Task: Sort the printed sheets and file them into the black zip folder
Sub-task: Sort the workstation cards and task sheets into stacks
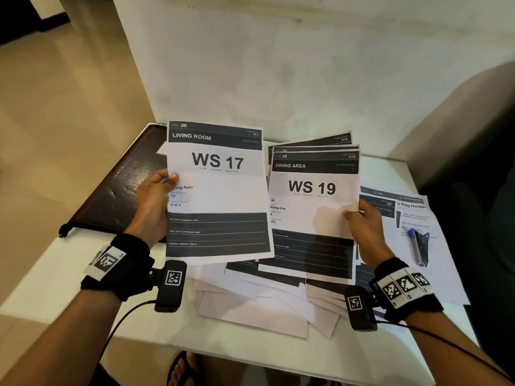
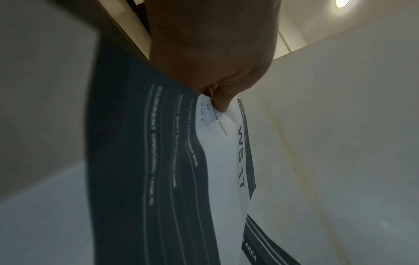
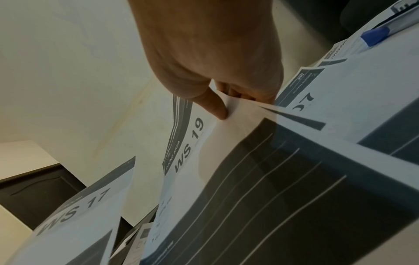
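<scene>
The left hand (image 1: 154, 196) held the WS 17 sheet (image 1: 216, 190) by its left edge, thumb on the printed face and fingers behind, so the sheet stood lifted off the table (image 1: 69, 274) and tilted toward the head camera. In the left wrist view the thumb (image 2: 221, 102) pressed onto that sheet; the fingers behind it could not be seen. The right hand (image 1: 365, 221) pinched the WS 19 sheet (image 1: 312, 213) at its right edge, thumb in front, with at least two more sheets fanned behind it, one marked #14 (image 1: 338, 139); how many it gripped in all could not be told. The two held sheets were side by side, their inner edges close or just overlapping. The folder (image 1: 119, 196) lay flat on the table's left part, behind the left hand and the WS 17 sheet, which covered its right side; whether it was zipped could not be made out. More sheets (image 1: 264, 302) lay loose on the table below the held ones, mostly blank side up and partly hidden. To the right of the right hand lay a #07 sheet (image 1: 381, 207) and a page reading "Egg Holder" (image 1: 418, 218), its title cut off, with a blue-capped pen (image 1: 415, 246) resting on it. The small print on every sheet was too blurred to read.
</scene>
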